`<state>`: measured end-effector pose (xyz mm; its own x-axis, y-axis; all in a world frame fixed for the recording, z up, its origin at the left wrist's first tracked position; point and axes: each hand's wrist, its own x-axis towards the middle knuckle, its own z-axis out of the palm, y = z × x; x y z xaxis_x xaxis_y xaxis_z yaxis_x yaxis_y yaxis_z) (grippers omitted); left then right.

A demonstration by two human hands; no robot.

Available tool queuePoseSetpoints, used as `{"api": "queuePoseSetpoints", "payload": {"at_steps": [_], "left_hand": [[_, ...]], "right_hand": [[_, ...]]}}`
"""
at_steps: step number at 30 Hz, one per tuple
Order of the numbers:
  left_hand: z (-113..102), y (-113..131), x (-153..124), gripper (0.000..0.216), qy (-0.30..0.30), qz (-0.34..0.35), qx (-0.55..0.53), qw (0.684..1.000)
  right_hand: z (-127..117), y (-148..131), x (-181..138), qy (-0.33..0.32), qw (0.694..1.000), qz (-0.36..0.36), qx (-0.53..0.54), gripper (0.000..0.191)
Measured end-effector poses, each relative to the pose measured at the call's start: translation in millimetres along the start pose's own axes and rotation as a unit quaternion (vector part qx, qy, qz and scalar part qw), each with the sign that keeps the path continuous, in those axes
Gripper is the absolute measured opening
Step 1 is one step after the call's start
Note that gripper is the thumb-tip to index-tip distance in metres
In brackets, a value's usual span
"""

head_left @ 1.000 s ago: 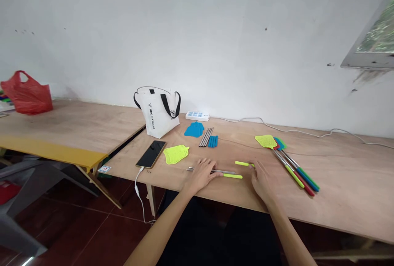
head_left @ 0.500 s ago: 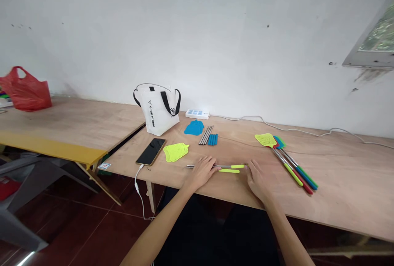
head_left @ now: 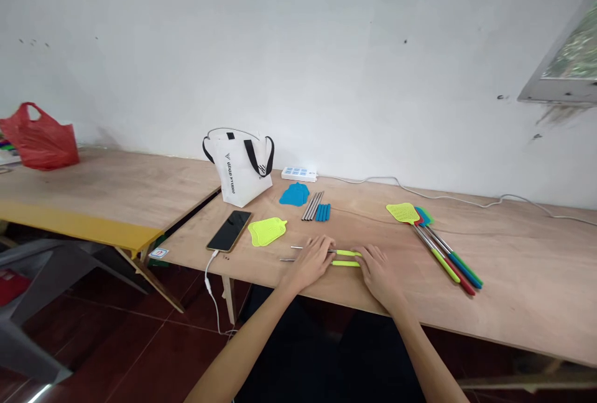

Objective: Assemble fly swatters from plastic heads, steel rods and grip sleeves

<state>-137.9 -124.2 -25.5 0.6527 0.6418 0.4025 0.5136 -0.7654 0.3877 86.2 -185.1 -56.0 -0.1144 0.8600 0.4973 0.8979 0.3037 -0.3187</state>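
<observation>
My left hand (head_left: 313, 261) is closed over two thin metal rods (head_left: 286, 260) lying side by side near the table's front edge. Their bare ends stick out to its left, while part of each is hidden under the palm. On the right, each rod carries a yellow-green handle grip (head_left: 346, 264). The fingers of my right hand (head_left: 377, 269) are bent around the right end of the upper grip; its fingertips are partly hidden. Left of the rods lie yellow-green perforated swatter heads (head_left: 267, 232), stacked flat.
Farther back are blue swatter heads (head_left: 294, 194), several metal tubes (head_left: 312, 206) and blue grips (head_left: 323, 212). Assembled fly swatters (head_left: 438, 250) lie to the right. A phone (head_left: 229, 231) with a cable, a white bag (head_left: 243, 170) and a power strip (head_left: 299, 174) stand left and behind.
My right hand has moved left, and the upper rod with its grip has shifted left too. The two grips now lie nearly level, with a wider gap between them.
</observation>
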Motion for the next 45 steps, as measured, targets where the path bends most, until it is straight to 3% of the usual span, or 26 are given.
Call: {"api": "queuePoseSetpoints", "payload": {"at_steps": [7, 11, 18, 23, 30, 37, 45], "left_hand": [[-3, 5, -1, 0.017, -0.040, 0.028, 0.037, 0.998], [-1, 5, -1, 0.020, -0.026, 0.014, 0.029, 0.999], [-8, -16, 0, 0.023, -0.004, -0.061, 0.031, 0.998], [-14, -34, -3, 0.017, 0.000, -0.074, 0.050, 0.996], [-12, -30, -3, 0.016, 0.000, -0.074, 0.077, 0.994], [-13, -29, -1, 0.012, -0.014, -0.059, 0.065, 0.996], [-6, -44, -4, 0.012, 0.046, -0.105, 0.054, 0.992]], "right_hand": [[-5, -8, 1, -0.039, 0.999, -0.010, -0.013, 0.026], [-7, -10, 1, -0.061, 0.997, -0.038, -0.014, 0.024], [0, 16, 0, -0.026, 0.999, 0.025, 0.020, 0.027], [-4, 32, -4, -0.052, 0.996, 0.022, 0.068, 0.034], [0, 26, -7, 0.000, 0.998, 0.057, 0.018, 0.024], [-6, 29, -4, -0.028, 0.996, 0.086, 0.000, 0.025], [-8, 35, -2, -0.012, 0.997, 0.071, 0.025, 0.025]]}}
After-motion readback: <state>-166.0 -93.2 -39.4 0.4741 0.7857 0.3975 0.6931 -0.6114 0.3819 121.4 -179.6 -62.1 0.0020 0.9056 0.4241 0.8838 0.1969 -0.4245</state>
